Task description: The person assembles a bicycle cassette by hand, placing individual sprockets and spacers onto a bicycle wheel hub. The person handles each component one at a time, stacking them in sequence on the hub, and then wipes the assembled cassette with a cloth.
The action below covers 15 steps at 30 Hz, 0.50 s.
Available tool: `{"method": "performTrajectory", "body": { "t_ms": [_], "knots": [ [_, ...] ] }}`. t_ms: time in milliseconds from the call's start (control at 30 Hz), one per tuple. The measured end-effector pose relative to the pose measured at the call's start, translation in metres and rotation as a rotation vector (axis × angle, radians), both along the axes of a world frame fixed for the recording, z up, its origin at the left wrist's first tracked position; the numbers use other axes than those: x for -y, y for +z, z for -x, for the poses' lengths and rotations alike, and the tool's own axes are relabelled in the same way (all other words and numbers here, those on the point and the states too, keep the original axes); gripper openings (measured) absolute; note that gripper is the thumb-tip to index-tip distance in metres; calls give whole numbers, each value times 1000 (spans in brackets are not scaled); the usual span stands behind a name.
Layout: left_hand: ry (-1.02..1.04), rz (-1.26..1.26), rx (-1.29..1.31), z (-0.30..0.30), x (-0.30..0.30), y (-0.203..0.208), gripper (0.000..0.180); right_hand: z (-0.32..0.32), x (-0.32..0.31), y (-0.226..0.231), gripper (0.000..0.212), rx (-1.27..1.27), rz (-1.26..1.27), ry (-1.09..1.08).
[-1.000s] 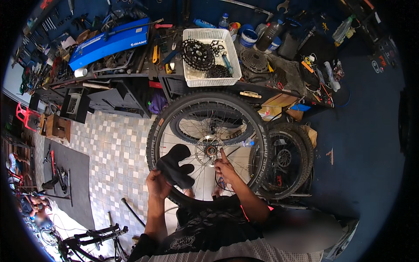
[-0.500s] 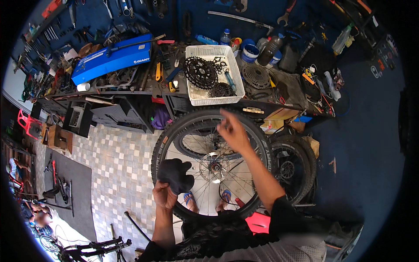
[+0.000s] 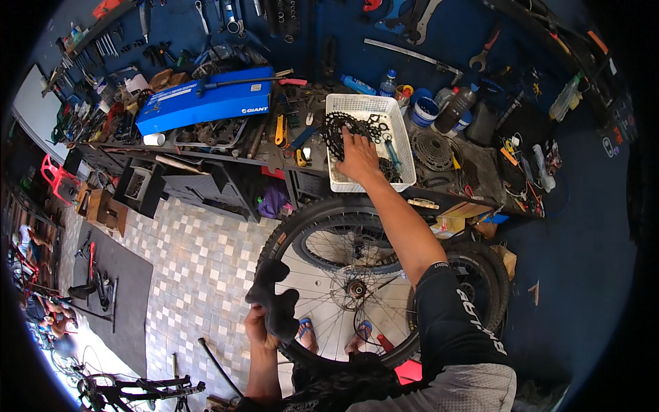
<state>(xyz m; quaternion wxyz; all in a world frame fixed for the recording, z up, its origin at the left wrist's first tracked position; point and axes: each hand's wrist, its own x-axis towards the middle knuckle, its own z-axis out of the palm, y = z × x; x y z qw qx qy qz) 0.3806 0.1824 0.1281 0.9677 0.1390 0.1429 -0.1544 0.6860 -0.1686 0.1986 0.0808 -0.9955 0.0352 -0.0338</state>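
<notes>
My left hand (image 3: 257, 325) is closed on the lower end of a bunched black cloth (image 3: 272, 302), held over the left rim of a bicycle wheel. That wheel (image 3: 280, 232), with a knobby tyre and thin spokes, lies between me and the bench. My right arm stretches across it to a white plastic basket (image 3: 405, 156) on the bench edge. Inside, my right hand (image 3: 359, 156) rests on a large black cassette of sprockets (image 3: 333, 129), its fingers spread. A blue-handled tool (image 3: 391, 148) and smaller dark sprockets, partly hidden by the hand, lie in the basket too.
On the bench stand a blue box (image 3: 206, 101), a grey cassette (image 3: 434, 150), a dark bottle (image 3: 458, 108) and yellow-handled cutters (image 3: 280, 130). More wheels (image 3: 473, 275) lean at the right. Tools hang on the blue wall. A bike frame (image 3: 137, 391) is at the lower left.
My right hand has moved forward from above the wheel into the basket, onto the black cassette. The left hand keeps the cloth, now turned more upright. The whole view has shifted.
</notes>
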Motion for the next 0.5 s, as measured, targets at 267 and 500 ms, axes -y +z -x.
{"method": "performTrajectory", "body": {
  "t_ms": [267, 500],
  "knots": [
    [-257, -462, -15, -17, 14, 35, 46, -5, 10, -19, 65, 214, -27, -14],
    [-33, -1220, 560, -18, -1, 34, 36, -31, 63, 12, 38, 547, -612, -167]
  ]
}}
